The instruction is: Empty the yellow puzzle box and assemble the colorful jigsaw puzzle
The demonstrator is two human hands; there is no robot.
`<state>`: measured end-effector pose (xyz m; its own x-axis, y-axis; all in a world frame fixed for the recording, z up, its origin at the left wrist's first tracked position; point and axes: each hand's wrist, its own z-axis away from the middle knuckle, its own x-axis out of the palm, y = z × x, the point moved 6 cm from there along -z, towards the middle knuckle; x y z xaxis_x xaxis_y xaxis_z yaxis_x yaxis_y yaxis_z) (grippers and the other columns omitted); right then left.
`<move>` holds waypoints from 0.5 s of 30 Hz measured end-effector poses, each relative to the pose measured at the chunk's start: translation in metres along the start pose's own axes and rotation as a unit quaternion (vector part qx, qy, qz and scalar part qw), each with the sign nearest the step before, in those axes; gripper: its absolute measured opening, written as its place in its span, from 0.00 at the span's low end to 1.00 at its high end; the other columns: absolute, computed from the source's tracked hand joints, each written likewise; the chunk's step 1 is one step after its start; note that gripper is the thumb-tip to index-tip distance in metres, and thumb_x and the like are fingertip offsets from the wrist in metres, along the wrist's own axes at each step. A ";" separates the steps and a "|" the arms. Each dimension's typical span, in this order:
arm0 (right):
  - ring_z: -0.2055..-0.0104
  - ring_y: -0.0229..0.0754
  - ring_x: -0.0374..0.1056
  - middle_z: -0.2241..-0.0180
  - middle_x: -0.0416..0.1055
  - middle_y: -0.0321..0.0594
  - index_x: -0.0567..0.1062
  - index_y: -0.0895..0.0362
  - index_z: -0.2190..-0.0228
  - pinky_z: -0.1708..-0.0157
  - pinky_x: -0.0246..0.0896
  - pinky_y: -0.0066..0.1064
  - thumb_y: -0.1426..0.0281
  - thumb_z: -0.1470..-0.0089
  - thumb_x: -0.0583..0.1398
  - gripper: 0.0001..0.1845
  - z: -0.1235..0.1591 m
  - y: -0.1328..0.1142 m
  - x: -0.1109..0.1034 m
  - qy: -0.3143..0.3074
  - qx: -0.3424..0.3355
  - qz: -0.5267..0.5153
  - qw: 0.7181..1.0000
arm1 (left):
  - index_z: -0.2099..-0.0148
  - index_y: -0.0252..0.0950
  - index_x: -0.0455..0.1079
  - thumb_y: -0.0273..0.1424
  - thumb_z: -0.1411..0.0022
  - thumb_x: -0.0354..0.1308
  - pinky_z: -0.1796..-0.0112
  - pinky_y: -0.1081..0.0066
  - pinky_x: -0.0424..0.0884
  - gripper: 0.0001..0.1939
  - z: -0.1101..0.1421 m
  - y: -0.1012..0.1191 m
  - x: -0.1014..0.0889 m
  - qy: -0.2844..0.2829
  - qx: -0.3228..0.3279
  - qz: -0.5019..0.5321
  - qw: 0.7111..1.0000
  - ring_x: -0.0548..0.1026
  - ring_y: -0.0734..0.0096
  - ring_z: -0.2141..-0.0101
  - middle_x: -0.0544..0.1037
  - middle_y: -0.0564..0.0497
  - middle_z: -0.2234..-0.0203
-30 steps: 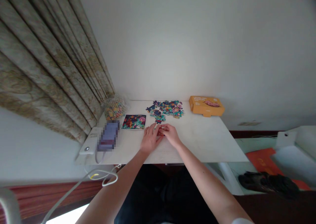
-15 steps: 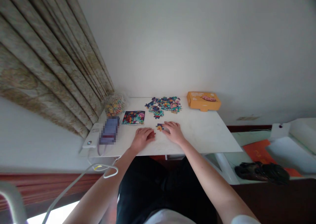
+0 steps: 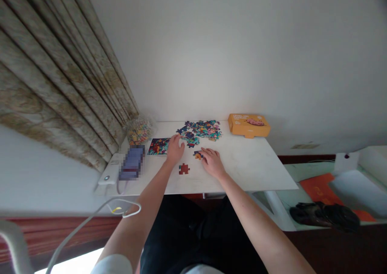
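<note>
Grip looks open: left hand (image 3: 175,150), right hand (image 3: 212,163) just beside one puzzle piece (image 3: 197,155).

Patterned curtain (image 3: 60,76) beside white desk (image 3: 248,165)

Wears a white short-sleeved top: left sleeve (image 3: 111,264) at lower edge of view, soft, plain as far as seen. Paler cloth of the shirt front (image 3: 202,270) shows at the bottom edge. Black trousers (image 3: 193,237), matt, creased at the lap. Both forearms bare below the sleeve line. Left hand (image 3: 174,150) and right hand (image 3: 213,163) bare, ungloved.
</note>
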<state>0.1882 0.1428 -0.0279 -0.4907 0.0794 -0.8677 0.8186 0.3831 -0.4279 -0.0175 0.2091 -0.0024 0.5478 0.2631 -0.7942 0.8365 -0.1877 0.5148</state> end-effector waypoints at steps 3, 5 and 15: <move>0.36 0.52 0.63 0.36 0.69 0.41 0.75 0.49 0.42 0.37 0.51 0.50 0.76 0.38 0.55 0.25 -0.001 -0.002 0.001 -0.018 -0.010 0.009 1.000 | 0.36 0.35 0.66 0.24 0.35 0.52 0.35 0.55 0.60 0.25 -0.047 -0.004 0.015 -0.032 -0.056 -0.054 0.996 0.65 0.55 0.35 0.68 0.37 0.36; 0.36 0.53 0.63 0.36 0.69 0.41 0.75 0.48 0.42 0.36 0.50 0.52 0.75 0.38 0.55 0.25 -0.002 -0.002 0.003 -0.028 -0.007 0.015 0.999 | 0.32 0.32 0.61 0.24 0.34 0.51 0.34 0.53 0.58 0.29 -0.071 -0.012 0.023 -0.076 -0.084 -0.088 0.990 0.62 0.52 0.33 0.63 0.34 0.33; 0.36 0.52 0.64 0.38 0.72 0.40 0.77 0.47 0.44 0.36 0.51 0.53 0.73 0.38 0.57 0.23 -0.005 0.000 0.004 -0.024 0.015 0.003 1.000 | 0.35 0.39 0.68 0.33 0.37 0.60 0.43 0.58 0.67 0.28 -0.112 -0.046 0.033 -0.217 -0.100 -0.122 0.963 0.70 0.49 0.40 0.73 0.38 0.38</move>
<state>0.1845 0.1473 -0.0302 -0.4710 0.0372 -0.8814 0.8305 0.3555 -0.4288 -0.0365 0.3322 -0.0163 0.3138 -0.1532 -0.9370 0.9492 0.0270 0.3134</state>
